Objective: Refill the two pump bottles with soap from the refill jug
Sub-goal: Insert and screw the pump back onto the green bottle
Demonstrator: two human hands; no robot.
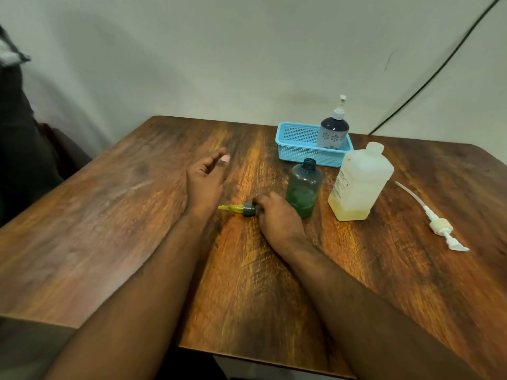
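A green translucent pump bottle stands uncapped mid-table with some green soap at its bottom. Its grey pump head with a yellowish tube lies on the table to the bottle's left, and my right hand is closed on it. My left hand hovers open over the table, further left, holding nothing. The translucent refill jug stands uncapped right of the green bottle, with a little yellow soap inside. A dark blue flowered pump bottle, pump on, stands in a blue basket.
A white pump head with its long tube lies on the table at the right. The wooden table meets a pale wall behind. A black cable runs down the wall at the right. Something dark stands at the far left.
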